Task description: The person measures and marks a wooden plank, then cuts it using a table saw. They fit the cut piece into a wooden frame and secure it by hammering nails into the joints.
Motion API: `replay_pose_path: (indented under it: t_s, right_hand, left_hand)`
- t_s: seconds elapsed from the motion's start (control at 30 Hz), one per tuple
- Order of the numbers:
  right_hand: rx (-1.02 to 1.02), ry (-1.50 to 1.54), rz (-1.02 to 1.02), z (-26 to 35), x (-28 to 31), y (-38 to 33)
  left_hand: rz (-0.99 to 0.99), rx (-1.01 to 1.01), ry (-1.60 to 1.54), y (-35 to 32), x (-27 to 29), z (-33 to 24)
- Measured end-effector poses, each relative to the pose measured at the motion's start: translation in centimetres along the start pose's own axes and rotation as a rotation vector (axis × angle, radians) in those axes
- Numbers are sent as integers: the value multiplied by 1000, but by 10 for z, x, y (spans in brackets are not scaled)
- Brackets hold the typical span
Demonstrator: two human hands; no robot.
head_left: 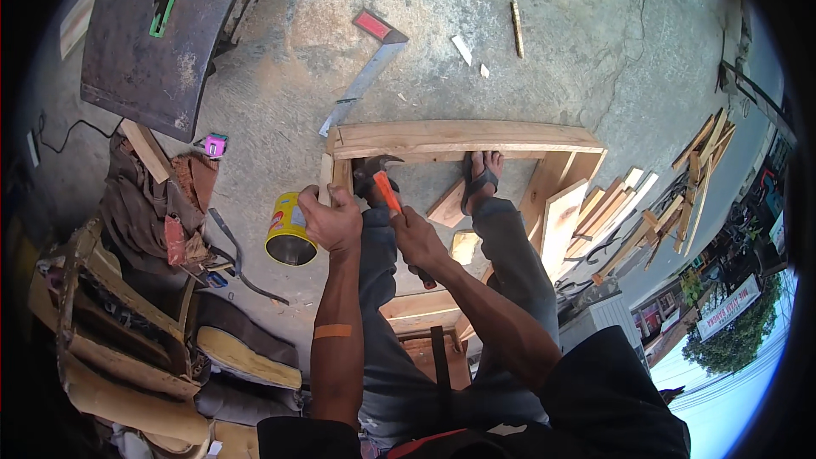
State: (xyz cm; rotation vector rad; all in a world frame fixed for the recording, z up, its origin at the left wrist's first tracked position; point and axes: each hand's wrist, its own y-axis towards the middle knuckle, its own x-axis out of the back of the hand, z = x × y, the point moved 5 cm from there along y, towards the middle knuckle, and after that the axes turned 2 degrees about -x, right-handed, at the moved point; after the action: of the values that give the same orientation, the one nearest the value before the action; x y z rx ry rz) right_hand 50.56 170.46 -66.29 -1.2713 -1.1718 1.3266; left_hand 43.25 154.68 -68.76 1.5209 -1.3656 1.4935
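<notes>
A rough wooden frame (467,135) lies on the ground around my feet. At its near left corner, my left hand (333,221) is closed, with the pale end of a wood piece (326,172) showing between thumb and fingers. The fingertips are partly hidden. My right hand (418,245) grips a claw hammer (387,190) by its orange and black handle. The hammer's dark head is over the frame's left inner corner, close to my left foot. Beside my left hand is a yellow can (290,230), its dark round opening facing me. I see no nail.
Ahead on the concrete lies a try square (365,76) with a red handle. A dark metal saw table (153,42) stands far left, near a pink tape measure (215,146). Old upholstered chair parts (127,348) fill the lower left. Timber offcuts (608,204) lie right.
</notes>
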Motion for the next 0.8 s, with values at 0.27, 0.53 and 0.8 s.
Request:
replay_pose_path:
  t_s: [0.27,0.53,0.8]
  right_hand:
    - [685,-480,-405,124,31,5]
    - [562,-695,-317,125,40,38]
    - [517,-942,-231,108,35,57]
  left_hand:
    - [22,1,-22,-5,6,0]
    - [29,39,-63,-1,6,-2]
    - [-9,-5,-85,-2,12,-7]
